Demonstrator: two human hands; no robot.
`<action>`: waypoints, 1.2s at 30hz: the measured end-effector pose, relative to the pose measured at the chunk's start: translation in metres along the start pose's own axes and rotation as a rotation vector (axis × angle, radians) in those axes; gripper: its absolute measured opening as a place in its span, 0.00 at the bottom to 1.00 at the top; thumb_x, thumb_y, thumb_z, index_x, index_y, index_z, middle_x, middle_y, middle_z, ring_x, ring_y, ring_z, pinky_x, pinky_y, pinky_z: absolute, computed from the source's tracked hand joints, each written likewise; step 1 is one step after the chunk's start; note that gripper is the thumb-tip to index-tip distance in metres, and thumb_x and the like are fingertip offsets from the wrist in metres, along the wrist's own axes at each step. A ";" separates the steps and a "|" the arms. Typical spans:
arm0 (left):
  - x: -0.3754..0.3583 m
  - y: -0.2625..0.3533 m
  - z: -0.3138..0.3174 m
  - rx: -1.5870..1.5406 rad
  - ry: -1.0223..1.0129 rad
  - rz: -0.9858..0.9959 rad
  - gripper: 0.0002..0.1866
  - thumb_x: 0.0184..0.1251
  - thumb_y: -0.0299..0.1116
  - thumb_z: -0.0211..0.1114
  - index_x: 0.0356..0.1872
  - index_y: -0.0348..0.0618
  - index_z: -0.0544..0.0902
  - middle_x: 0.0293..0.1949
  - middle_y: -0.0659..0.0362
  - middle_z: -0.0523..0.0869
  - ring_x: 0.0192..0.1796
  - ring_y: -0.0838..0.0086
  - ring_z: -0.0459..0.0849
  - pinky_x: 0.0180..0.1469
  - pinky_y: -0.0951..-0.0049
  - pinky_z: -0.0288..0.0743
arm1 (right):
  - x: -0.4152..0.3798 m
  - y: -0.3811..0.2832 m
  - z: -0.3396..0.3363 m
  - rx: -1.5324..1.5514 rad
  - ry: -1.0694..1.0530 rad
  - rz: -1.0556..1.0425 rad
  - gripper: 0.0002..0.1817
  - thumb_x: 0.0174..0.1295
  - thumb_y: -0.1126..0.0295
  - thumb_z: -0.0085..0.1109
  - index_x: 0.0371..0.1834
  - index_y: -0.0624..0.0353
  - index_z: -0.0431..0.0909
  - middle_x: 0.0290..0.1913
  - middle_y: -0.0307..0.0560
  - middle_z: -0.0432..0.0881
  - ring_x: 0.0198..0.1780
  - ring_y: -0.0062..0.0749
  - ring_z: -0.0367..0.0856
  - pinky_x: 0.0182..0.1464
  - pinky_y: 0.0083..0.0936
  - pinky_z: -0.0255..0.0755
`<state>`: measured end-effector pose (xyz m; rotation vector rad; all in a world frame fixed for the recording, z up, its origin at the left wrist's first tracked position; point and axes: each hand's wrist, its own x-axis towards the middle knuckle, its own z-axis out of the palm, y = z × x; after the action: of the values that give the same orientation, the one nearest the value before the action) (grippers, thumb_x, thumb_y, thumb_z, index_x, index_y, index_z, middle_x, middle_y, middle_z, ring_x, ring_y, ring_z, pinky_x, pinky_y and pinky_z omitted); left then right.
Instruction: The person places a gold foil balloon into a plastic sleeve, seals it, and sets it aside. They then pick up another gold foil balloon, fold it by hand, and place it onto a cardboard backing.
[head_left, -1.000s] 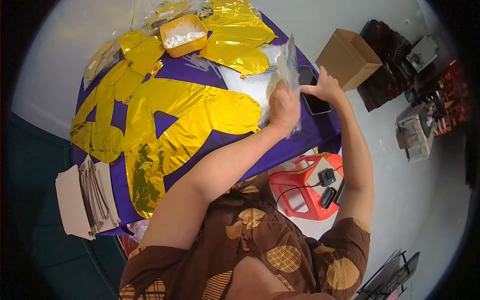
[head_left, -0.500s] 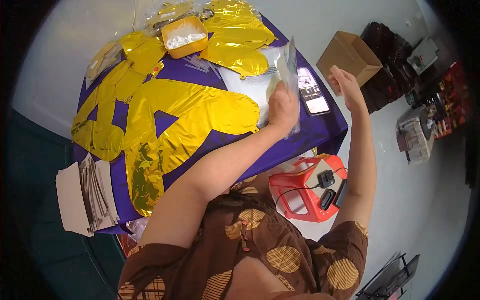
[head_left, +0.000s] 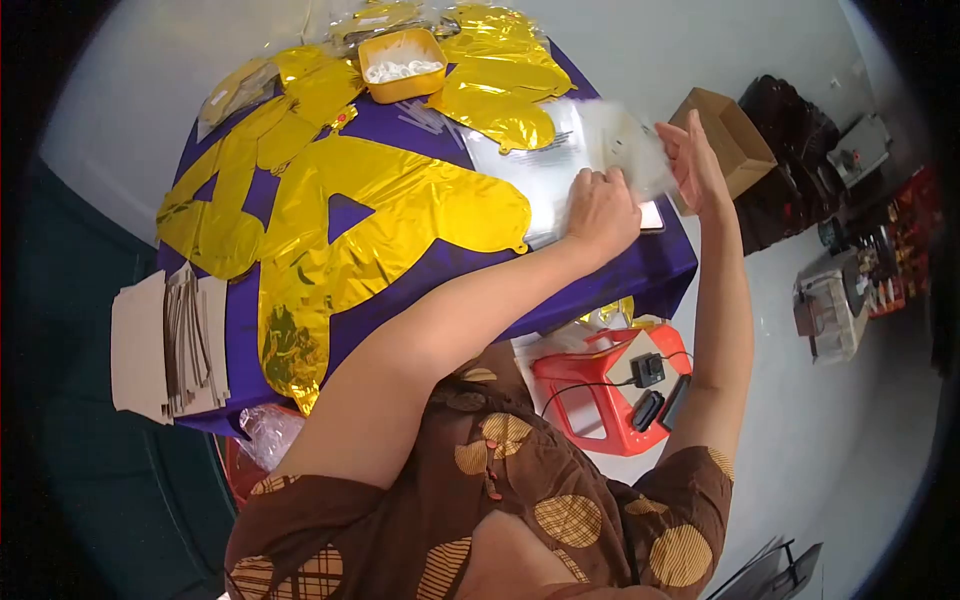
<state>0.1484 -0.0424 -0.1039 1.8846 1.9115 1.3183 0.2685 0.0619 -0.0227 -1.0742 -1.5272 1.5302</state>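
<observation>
My left hand is closed on the lower edge of a clear plastic bag, which is blurred by motion and spreads toward the right. Fingers outstretched, my right hand stands at the bag's right side with its fingertips close to it. Beneath the bag a white printed sheet lies on the purple tablecloth. A large gold foil balloon, flat and uninflated, reaches close to my left hand. The phone is mostly hidden behind the bag and my left hand.
More flat gold foil balloons cover the table's left side. A yellow tub holds white items. Cardboard pieces are stacked at the left corner. A red stool carries small black devices; a cardboard box stands at right.
The plastic bag has swung from nearly upright to the right, now covering most of the phone. My right hand's fingers, curled before, are stretched out. My left hand has shifted slightly right.
</observation>
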 end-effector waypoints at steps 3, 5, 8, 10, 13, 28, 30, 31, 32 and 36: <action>-0.003 0.017 -0.004 0.152 0.012 0.024 0.26 0.51 0.39 0.69 0.46 0.28 0.76 0.50 0.37 0.79 0.49 0.49 0.77 0.58 0.51 0.69 | 0.013 0.009 -0.016 -0.031 0.069 0.013 0.45 0.72 0.39 0.42 0.71 0.77 0.58 0.65 0.65 0.72 0.58 0.40 0.76 0.60 0.31 0.70; -0.004 0.021 0.002 0.217 -0.091 0.018 0.43 0.43 0.49 0.76 0.57 0.27 0.72 0.62 0.33 0.69 0.60 0.44 0.72 0.65 0.40 0.60 | 0.027 0.026 -0.036 -0.144 0.124 0.021 0.43 0.71 0.41 0.48 0.67 0.79 0.64 0.61 0.62 0.76 0.56 0.37 0.78 0.58 0.29 0.71; -0.017 0.028 0.006 0.299 -0.198 0.083 0.58 0.39 0.58 0.77 0.68 0.29 0.63 0.70 0.28 0.58 0.73 0.35 0.57 0.72 0.29 0.41 | 0.023 0.037 -0.049 -0.185 -0.083 -0.041 0.36 0.68 0.45 0.56 0.58 0.74 0.74 0.53 0.53 0.82 0.50 0.30 0.80 0.53 0.25 0.73; -0.025 0.028 -0.002 0.256 -0.195 0.199 0.58 0.40 0.59 0.76 0.68 0.28 0.63 0.70 0.28 0.57 0.73 0.34 0.55 0.72 0.28 0.40 | 0.027 0.040 -0.061 -0.360 -0.075 0.046 0.31 0.68 0.48 0.57 0.54 0.71 0.78 0.49 0.48 0.83 0.45 0.26 0.79 0.48 0.22 0.72; -0.033 0.028 -0.024 0.219 -0.237 0.293 0.45 0.50 0.54 0.71 0.61 0.27 0.71 0.71 0.26 0.56 0.74 0.33 0.54 0.71 0.28 0.41 | 0.024 0.046 -0.061 -0.453 -0.060 0.083 0.27 0.69 0.50 0.57 0.52 0.66 0.81 0.43 0.40 0.82 0.40 0.22 0.76 0.43 0.21 0.69; -0.123 -0.085 -0.308 0.741 -0.391 0.118 0.13 0.70 0.36 0.54 0.40 0.35 0.79 0.44 0.41 0.79 0.51 0.46 0.77 0.56 0.52 0.71 | -0.052 0.041 0.069 -1.247 -0.153 -1.028 0.23 0.65 0.64 0.59 0.60 0.64 0.76 0.65 0.63 0.74 0.69 0.58 0.68 0.72 0.46 0.59; -0.155 -0.082 -0.314 0.863 -0.563 0.141 0.17 0.71 0.41 0.56 0.38 0.33 0.78 0.44 0.37 0.77 0.52 0.43 0.75 0.57 0.54 0.70 | -0.079 0.038 0.116 -1.330 -0.371 -1.103 0.25 0.64 0.59 0.60 0.60 0.64 0.76 0.68 0.59 0.71 0.73 0.59 0.61 0.73 0.47 0.56; -0.168 -0.085 -0.312 0.782 -0.483 0.077 0.20 0.70 0.44 0.57 0.38 0.30 0.78 0.43 0.36 0.78 0.51 0.43 0.76 0.56 0.53 0.70 | -0.088 0.037 0.136 -1.315 -0.457 -1.116 0.28 0.64 0.55 0.60 0.59 0.65 0.75 0.67 0.59 0.71 0.73 0.58 0.61 0.74 0.47 0.55; -0.182 -0.095 -0.307 0.700 -0.401 0.013 0.24 0.70 0.47 0.58 0.39 0.28 0.79 0.42 0.36 0.78 0.49 0.43 0.77 0.55 0.51 0.71 | -0.092 0.039 0.154 -1.304 -0.507 -1.156 0.29 0.64 0.53 0.59 0.59 0.66 0.75 0.66 0.60 0.72 0.72 0.59 0.61 0.73 0.47 0.55; -0.213 -0.116 -0.303 0.684 -0.264 0.006 0.32 0.69 0.52 0.59 0.50 0.23 0.75 0.53 0.33 0.75 0.59 0.42 0.73 0.62 0.52 0.67 | -0.096 0.056 0.196 -1.295 -0.585 -1.246 0.33 0.65 0.48 0.56 0.58 0.69 0.74 0.64 0.61 0.74 0.69 0.59 0.66 0.68 0.47 0.61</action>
<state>-0.0910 -0.3477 -0.0952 2.1885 2.3849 0.3807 0.1325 -0.1080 -0.0800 0.0679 -2.8418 -0.1936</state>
